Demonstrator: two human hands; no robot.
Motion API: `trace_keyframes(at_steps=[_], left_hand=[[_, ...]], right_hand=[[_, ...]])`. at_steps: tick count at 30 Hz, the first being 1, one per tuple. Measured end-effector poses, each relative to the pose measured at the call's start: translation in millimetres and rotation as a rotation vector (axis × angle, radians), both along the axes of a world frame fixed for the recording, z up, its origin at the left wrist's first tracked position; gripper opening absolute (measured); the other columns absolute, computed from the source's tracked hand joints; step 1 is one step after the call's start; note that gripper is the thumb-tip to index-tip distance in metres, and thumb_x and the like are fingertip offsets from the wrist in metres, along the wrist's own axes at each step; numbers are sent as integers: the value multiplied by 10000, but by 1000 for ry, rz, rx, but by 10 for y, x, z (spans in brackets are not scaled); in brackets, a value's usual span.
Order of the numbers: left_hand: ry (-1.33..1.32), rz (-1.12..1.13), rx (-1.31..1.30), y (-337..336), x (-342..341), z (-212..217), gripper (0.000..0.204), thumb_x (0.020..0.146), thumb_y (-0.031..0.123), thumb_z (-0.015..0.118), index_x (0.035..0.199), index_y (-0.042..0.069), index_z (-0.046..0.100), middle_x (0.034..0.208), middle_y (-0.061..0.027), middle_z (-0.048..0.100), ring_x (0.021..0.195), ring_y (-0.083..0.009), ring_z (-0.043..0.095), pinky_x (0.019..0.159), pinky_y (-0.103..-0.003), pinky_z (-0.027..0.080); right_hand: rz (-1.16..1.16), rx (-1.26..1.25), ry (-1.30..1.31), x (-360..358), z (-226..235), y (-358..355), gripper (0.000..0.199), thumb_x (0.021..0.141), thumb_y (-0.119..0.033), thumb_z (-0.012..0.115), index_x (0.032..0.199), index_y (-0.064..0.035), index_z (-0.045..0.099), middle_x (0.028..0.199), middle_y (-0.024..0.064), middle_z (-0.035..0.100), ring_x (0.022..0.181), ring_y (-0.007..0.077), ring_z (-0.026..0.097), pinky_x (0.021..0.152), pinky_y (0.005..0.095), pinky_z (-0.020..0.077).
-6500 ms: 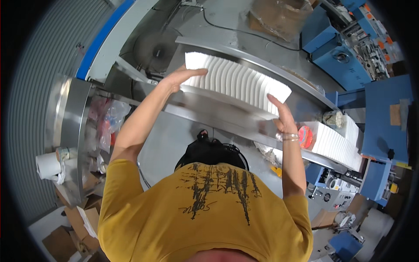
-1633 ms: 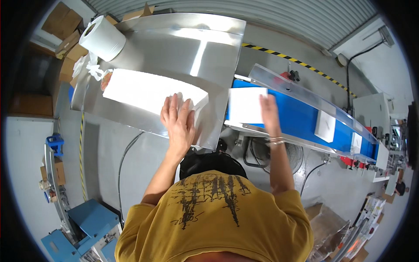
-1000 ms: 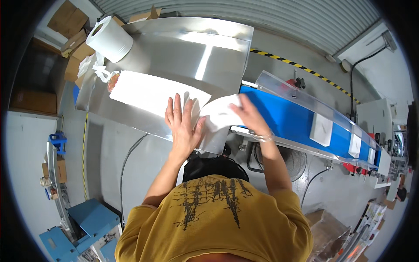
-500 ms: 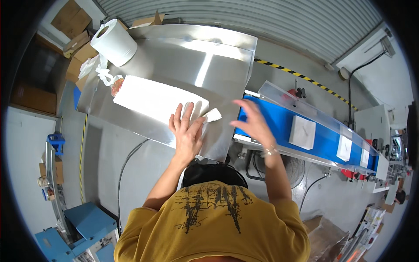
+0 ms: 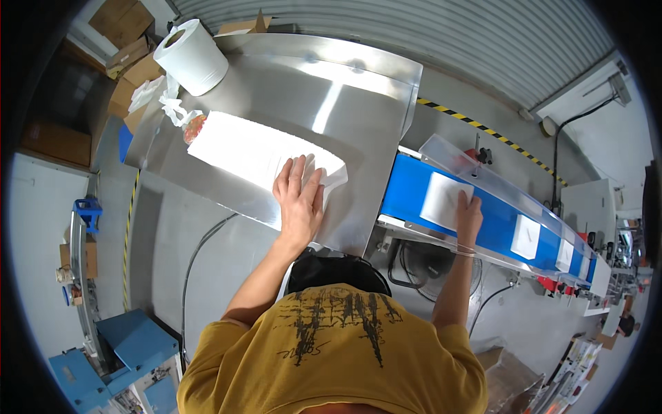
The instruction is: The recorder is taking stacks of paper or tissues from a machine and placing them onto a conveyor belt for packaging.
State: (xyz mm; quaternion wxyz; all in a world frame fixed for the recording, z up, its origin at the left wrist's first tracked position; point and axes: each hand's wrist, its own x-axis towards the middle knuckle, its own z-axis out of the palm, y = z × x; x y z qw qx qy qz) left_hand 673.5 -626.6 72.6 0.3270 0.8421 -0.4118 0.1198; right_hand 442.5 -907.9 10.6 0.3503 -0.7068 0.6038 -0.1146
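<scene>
While the left hand (image 5: 299,203) rests with fingers slightly spread on the right end of the white stack (image 5: 241,146), the right hand (image 5: 469,212) touches the right edge of a white pad (image 5: 438,196) on the blue belt (image 5: 398,190). Whether the right hand pinches the pad or only presses it cannot be told.

The step in hand appears to be laying one pad on the belt. The next move likely calls for squaring and releasing that pad while the left hand supports the stack's loose end.

The table (image 5: 369,93) extends beneath and beyond the left hand. Right of the right hand, more pads (image 5: 526,237) lie spaced along the belt, beside a clear guard (image 5: 448,153). Farther left of the left hand, a round red item (image 5: 195,129) lies at the stack's far end; a white roll (image 5: 203,65) sits beyond it.
</scene>
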Motion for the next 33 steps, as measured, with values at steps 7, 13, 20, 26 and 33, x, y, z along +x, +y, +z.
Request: trace_keyframes(at_steps=[7, 13, 20, 26, 33], left_hand=[[33, -41, 13, 34, -19, 61, 283, 787, 19, 664, 1052, 112, 702, 1431, -127, 441, 1375, -386, 291, 1093, -498, 229], [89, -77, 17, 1, 13, 215, 344, 774, 62, 676, 1117, 96, 664, 1503, -195, 294, 1393, -421, 213, 1090, -543, 185], [-29, 23, 40, 65, 117, 22, 345, 836, 42, 651, 1178, 79, 629, 1440, -190, 390, 1349, -413, 306, 1079, -505, 278], [-54, -19, -6, 65, 83, -55, 326, 771, 0, 676, 1085, 89, 692, 1412, -164, 431, 1340, -410, 316, 1062, -546, 247], [5, -97, 65, 85, 120, 100, 288, 776, 38, 691, 1047, 137, 705, 1469, -165, 369, 1404, -409, 213, 1093, -572, 160]], right_hand=[[829, -364, -338, 836, 481, 598, 633, 705, -252, 807, 1256, -93, 538, 1282, 156, 524, 1178, 342, 481, 1003, 414, 389], [1149, -606, -586, 1443, 194, 825, 486, 833, -208, 727, 1259, -90, 525, 1200, 113, 564, 1123, 238, 510, 923, 318, 436], [130, -127, -168, 424, -229, 142, 407, 938, -374, 598, 1083, 0, 528, 809, 176, 584, 728, 271, 558, 680, 366, 474], [83, -984, 227, 301, 186, 237, 416, 806, -271, 716, 1075, 15, 577, 1040, 208, 621, 955, 358, 586, 849, 431, 465], [999, 1, -565, 1516, 374, 958, 540, 788, -216, 751, 1280, -146, 539, 1389, 131, 441, 1311, 316, 396, 1031, 374, 388]])
